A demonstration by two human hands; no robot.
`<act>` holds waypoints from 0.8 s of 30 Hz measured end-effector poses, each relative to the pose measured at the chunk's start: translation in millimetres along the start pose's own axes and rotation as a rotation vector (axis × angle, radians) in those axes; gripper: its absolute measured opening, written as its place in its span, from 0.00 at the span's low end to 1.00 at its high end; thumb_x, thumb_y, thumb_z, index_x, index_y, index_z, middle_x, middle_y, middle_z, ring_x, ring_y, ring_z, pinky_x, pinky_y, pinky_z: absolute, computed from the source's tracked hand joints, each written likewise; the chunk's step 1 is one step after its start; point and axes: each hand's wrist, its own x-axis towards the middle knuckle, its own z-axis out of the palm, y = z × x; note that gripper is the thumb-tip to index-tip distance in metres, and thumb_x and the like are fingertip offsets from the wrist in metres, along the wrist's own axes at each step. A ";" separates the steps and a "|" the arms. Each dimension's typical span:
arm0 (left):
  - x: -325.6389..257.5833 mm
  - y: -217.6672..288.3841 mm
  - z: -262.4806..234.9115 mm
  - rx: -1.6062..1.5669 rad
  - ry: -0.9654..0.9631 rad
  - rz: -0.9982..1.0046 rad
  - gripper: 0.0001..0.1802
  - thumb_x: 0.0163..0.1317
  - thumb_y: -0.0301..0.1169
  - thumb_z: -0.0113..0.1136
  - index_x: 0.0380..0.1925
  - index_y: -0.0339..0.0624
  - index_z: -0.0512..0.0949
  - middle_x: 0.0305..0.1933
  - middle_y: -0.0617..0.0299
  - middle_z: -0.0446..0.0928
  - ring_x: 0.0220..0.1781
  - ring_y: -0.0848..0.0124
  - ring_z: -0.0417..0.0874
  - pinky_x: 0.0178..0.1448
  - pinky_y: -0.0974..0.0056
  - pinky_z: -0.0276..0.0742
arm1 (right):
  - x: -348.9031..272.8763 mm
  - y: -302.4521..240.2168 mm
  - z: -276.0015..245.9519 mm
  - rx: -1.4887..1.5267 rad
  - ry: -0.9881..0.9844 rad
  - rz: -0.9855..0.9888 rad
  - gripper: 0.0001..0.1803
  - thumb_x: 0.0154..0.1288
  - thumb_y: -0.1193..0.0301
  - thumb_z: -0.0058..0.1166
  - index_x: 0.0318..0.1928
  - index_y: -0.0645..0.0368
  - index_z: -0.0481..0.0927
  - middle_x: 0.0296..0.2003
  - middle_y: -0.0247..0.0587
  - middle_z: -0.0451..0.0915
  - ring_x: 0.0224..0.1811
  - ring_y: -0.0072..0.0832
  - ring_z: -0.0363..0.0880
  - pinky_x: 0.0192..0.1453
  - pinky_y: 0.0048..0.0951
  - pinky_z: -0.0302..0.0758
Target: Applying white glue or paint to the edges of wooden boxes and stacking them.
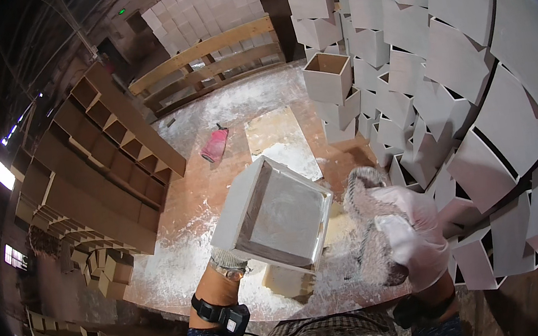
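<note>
My left hand [229, 264] wears a pale knit glove and holds up a box [222, 224] painted grey-white, tilted toward me. Its fingers are mostly hidden behind the box. A framed, recessed grey panel [283, 216] faces me on it, with whitish edges. Right of the box and apart from it is my right hand [418, 233], in a white, dusty covering. That hand is closed on a fuzzy grey cloth [373, 249], which loops toward the box. Its fingertips are hidden by the cloth.
White boxes [458, 118] rise in tall stacks at the right. Brown shelf units [118, 146] stand at the left. On the powdery tabletop [184, 245] lie a pink cloth-like item [216, 145] and a pale board [274, 130]. A wooden pallet [207, 48] stands behind.
</note>
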 end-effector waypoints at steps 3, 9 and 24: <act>7.0 -3.1 7.6 0.016 -0.031 0.017 0.25 0.72 0.35 0.39 0.66 0.40 0.57 0.69 0.55 0.60 0.66 0.66 0.67 0.66 0.62 0.67 | 1.1 8.1 -15.4 -0.358 -0.024 -0.387 0.15 0.55 0.82 0.45 0.44 0.68 0.76 0.31 0.42 0.80 0.29 0.28 0.78 0.33 0.24 0.75; 0.3 0.5 7.2 0.086 -0.059 0.048 0.25 0.72 0.36 0.40 0.66 0.39 0.57 0.69 0.55 0.60 0.66 0.66 0.68 0.66 0.62 0.67 | 32.2 7.1 18.5 -0.742 -0.309 -0.787 0.17 0.54 0.70 0.53 0.46 0.59 0.77 0.36 0.43 0.80 0.25 0.32 0.78 0.27 0.31 0.75; 11.4 5.7 -11.7 0.347 -0.092 0.203 0.26 0.71 0.36 0.41 0.66 0.39 0.57 0.69 0.55 0.60 0.65 0.66 0.68 0.65 0.61 0.68 | 5.9 14.3 21.2 -0.916 -0.463 -0.414 0.10 0.49 0.75 0.49 0.36 0.60 0.75 0.31 0.42 0.77 0.27 0.29 0.79 0.29 0.27 0.75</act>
